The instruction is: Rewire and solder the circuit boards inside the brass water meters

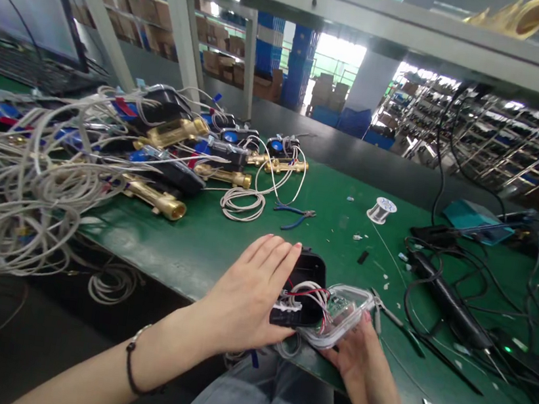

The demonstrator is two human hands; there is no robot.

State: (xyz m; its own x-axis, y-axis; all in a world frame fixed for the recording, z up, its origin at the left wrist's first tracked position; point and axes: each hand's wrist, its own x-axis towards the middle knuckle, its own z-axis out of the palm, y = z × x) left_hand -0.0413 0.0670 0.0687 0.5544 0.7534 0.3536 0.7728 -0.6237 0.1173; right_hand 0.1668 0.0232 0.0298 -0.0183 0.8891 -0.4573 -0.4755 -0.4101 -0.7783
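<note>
My left hand [252,292] is closed over the left side of a black plastic housing [316,271] at the table's front edge. Red and white wires [310,291] run from inside the housing to a clear plastic cover [355,303] on its right. That cover is tilted, and my right hand [353,352] grips it from below and the right. Some of the fingers of both hands are hidden behind the parts. Just right of the cover lies a pair of pliers or cutters [398,318] with dark handles.
At left, brass-bodied meters [165,198] lie heaped with coiled grey cables [14,215]. Blue-handled cutters [294,217] and a solder spool [381,210] rest on the green mat [330,190]. A black soldering iron [454,306] and tangled cords occupy the right. A shelf beam [373,20] crosses above.
</note>
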